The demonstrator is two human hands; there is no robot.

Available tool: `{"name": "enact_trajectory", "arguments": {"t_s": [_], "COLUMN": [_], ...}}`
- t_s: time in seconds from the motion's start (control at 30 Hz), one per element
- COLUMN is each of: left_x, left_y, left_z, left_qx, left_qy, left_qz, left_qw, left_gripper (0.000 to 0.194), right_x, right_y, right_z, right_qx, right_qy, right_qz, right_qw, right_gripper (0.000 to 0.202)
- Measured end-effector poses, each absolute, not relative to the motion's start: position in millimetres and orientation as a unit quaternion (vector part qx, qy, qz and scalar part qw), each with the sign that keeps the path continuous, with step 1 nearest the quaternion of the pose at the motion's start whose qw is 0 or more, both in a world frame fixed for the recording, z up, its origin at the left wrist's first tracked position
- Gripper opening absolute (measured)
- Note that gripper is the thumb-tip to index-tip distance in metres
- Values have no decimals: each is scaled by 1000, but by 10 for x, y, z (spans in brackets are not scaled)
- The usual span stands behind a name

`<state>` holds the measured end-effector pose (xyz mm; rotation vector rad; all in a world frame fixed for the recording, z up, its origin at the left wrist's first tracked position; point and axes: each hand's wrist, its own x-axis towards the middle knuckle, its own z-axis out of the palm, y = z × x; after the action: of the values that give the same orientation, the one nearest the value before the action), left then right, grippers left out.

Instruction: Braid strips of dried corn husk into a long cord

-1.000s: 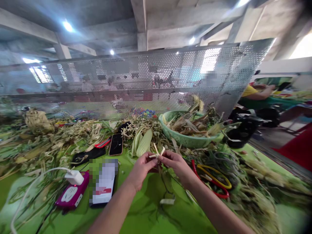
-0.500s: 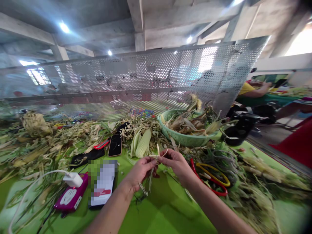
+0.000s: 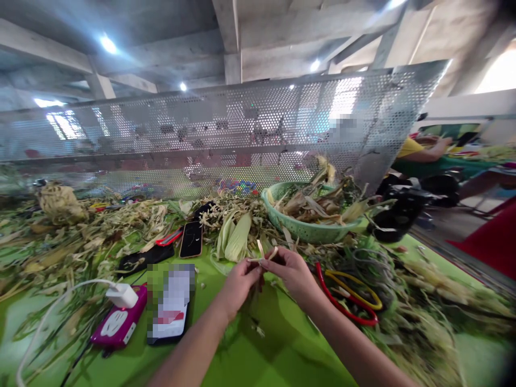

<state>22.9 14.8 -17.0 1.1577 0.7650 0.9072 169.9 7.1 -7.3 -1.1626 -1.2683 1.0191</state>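
My left hand [image 3: 241, 284] and my right hand [image 3: 289, 269] meet over the green table [image 3: 258, 365], fingertips nearly touching. Both are closed in a pinch on a thin pale strip of corn husk [image 3: 260, 249], whose ends stick up between the fingers. Part of the strip is hidden behind the fingers, and thin bits dangle beneath. Just beyond my hands lie broad pale-green corn husks [image 3: 237, 239]. Near my right forearm rests a pair of scissors or pliers with red and yellow handles [image 3: 355, 295]; its working end is hidden.
A green basket [image 3: 306, 230] of dry husks stands behind. At left are a purple power bank [image 3: 115, 325] with a white plug, a lit phone [image 3: 173, 301], a dark phone [image 3: 191, 239] and a red cutter [image 3: 169, 238]. A perforated metal screen [image 3: 226, 134] crosses behind; another person's arm [image 3: 431, 153] shows at right.
My left hand has turned slightly, and the dangling bits beneath it have swung to the right. Both hands keep their pinch on the husk strip.
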Motion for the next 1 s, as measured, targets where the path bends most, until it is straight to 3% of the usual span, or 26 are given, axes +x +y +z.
{"name": "enact_trajectory", "arguments": {"t_s": [1.0], "left_x": [172], "left_y": [125], "left_z": [-41], "left_qx": [504], "left_qy": [329], "left_qz": [396], "left_qw": [693], "left_gripper": [44], "right_x": [1759], "right_y": [49], "right_z": [13], "right_qx": [-464], "right_qy": [-522], "right_qz": [495], "right_qw": [517], "right_gripper": [32]}}
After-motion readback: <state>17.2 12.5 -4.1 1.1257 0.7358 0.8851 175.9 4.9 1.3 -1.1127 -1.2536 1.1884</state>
